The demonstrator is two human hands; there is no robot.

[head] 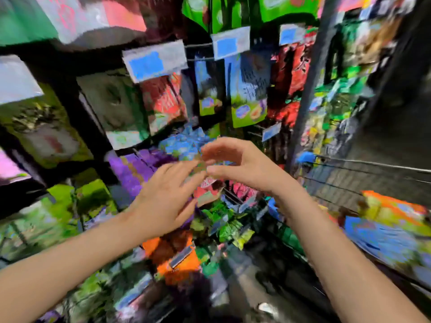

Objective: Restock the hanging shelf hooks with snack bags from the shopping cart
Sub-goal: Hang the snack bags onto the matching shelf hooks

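The whole view is smeared by motion. My left hand point(168, 197) reaches forward with its fingers straight, the tips close to a red and pink snack bag point(208, 191) hanging on the hook display. My right hand point(238, 164) is just right of it, curved in a loose C with the thumb apart from the fingers and nothing plainly between them. The two hands nearly meet at the fingertips. The shopping cart point(363, 165) stands at the right with an orange, yellow and blue snack bag point(391, 220) in it.
Rows of hanging bags fill the rack: purple point(133, 169), blue and green point(248, 94), red point(165, 101), orange point(177, 257). Price tags point(154, 61) stick out on hook ends. A grey upright post point(307, 89) separates the rack from the cart.
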